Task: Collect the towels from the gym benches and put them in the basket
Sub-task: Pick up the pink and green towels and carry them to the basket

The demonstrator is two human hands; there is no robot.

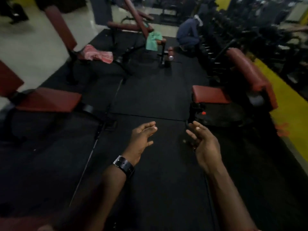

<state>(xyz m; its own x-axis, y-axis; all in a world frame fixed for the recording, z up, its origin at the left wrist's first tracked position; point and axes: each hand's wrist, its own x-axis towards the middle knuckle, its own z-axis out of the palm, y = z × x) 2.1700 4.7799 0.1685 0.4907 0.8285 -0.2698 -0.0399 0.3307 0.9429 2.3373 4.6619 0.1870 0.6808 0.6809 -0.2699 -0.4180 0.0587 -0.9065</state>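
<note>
- Left hand point(141, 139) and right hand point(202, 142) both hang wide and empty over the black floor mat point(150, 100).
- Pink striped towel point(98, 54) lies on a surface beyond the mat's far left; green towel point(153, 41) drapes farther back.
- Best taken nearest first: bunch the pink one whole so nothing trails.
- No basket shows.

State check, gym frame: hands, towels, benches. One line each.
left hand: open, empty
right hand: open, empty
pink towel: lying on a bench seat, not collected
green towel: draped over a far bench, not collected
near left bench: bare
near right bench: bare
</note>
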